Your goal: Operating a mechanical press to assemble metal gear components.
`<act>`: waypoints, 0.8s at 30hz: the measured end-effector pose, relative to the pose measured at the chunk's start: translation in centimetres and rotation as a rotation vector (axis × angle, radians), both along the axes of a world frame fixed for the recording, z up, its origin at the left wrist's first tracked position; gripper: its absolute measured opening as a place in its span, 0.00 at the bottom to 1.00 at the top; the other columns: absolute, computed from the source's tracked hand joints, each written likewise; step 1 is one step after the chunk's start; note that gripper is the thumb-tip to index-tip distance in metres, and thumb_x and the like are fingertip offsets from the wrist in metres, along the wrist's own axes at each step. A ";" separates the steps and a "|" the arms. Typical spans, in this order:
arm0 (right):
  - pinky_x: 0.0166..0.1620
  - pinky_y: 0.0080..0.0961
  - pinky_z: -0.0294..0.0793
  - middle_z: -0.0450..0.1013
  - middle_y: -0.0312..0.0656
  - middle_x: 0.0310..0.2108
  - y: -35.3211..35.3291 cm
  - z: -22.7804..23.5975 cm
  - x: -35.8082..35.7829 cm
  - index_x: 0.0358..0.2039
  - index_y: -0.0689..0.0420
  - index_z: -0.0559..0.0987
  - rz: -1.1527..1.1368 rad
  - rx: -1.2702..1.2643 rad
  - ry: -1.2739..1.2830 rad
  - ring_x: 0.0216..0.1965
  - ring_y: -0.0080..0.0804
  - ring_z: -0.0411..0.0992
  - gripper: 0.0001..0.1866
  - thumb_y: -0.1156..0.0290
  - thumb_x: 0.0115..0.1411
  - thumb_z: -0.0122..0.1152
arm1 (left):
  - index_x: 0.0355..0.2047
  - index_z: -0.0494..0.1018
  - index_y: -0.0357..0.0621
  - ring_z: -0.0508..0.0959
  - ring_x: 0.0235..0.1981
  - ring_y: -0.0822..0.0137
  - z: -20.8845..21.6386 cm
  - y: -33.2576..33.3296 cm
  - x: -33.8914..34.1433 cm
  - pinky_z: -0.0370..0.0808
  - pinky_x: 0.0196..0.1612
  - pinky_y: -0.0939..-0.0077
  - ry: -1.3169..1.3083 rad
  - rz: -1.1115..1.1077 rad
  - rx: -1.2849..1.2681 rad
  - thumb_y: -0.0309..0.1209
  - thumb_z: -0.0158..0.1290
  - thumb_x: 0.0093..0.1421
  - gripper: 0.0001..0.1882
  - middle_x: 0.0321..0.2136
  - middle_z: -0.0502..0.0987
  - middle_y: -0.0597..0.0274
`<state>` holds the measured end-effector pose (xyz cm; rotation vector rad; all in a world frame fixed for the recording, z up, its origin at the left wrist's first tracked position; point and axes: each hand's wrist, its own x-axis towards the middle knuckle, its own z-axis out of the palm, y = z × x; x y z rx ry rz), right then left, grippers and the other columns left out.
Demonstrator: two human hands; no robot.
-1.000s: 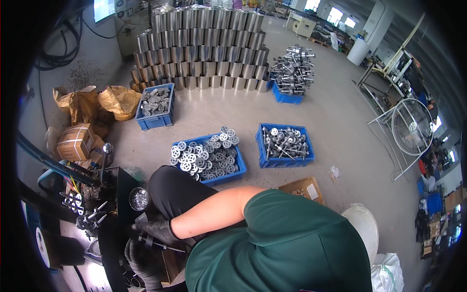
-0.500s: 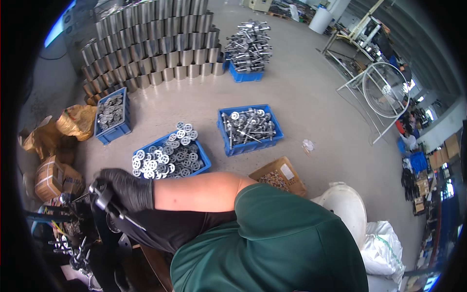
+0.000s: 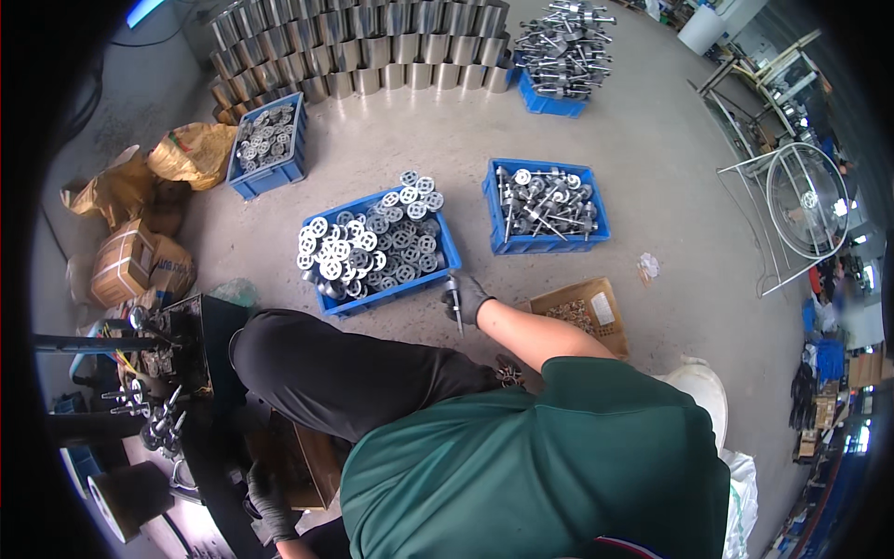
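Note:
My right hand (image 3: 471,298), in a dark glove, is closed around a metal shaft (image 3: 455,304) with a thicker upper end and a thin rod pointing down. It is held just off the near right corner of a blue crate (image 3: 453,247) heaped with round spoked metal discs (image 3: 358,244). My left hand (image 3: 269,503), in a grey glove, is low at the left, beside an open brown box (image 3: 319,456). Its fingers look stretched out, with nothing plainly held. A black machine (image 3: 200,349) with small metal handles (image 3: 163,424) stands to the left of my knee.
Another blue crate (image 3: 549,245) holds shaft assemblies. A cardboard box (image 3: 610,326) of small brass-coloured parts is near my right elbow. Farther off are a blue crate of grey parts (image 3: 270,177), stacked metal cylinders (image 3: 372,56) and piled shafts (image 3: 563,56). Cartons (image 3: 124,265) stand at left.
My right hand has swung from the machine at the left over to the right of the disc crate, carrying a metal part. My left hand now shows at lower left. The view has shifted.

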<state>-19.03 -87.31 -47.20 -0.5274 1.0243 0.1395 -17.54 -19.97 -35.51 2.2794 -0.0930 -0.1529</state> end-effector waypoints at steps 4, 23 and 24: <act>0.19 0.31 0.61 0.65 0.34 0.16 -2.9 -1.8 -1.2 0.23 0.42 0.71 -0.150 -0.024 0.043 0.15 0.32 0.63 0.15 0.51 0.64 0.48 | 0.57 0.73 0.37 0.77 0.54 0.61 -0.4 1.5 -1.8 0.72 0.61 0.69 0.083 0.024 0.029 0.16 0.52 0.62 0.22 0.52 0.79 0.55; 0.51 0.45 0.74 0.80 0.61 0.43 -27.5 5.3 -4.9 0.49 0.60 0.81 -0.057 -1.518 0.585 0.47 0.58 0.78 0.25 0.57 0.57 0.57 | 0.52 0.75 0.34 0.79 0.49 0.54 1.3 0.4 -4.3 0.74 0.57 0.65 0.107 -0.046 0.157 0.18 0.52 0.58 0.20 0.45 0.80 0.49; 0.49 0.43 0.75 0.80 0.59 0.41 -30.0 3.5 -8.0 0.48 0.57 0.83 -0.039 -1.638 0.517 0.44 0.55 0.80 0.22 0.58 0.58 0.57 | 0.52 0.75 0.34 0.79 0.49 0.54 -0.7 -1.5 -2.2 0.74 0.57 0.65 0.104 -0.097 0.112 0.18 0.52 0.58 0.20 0.45 0.80 0.49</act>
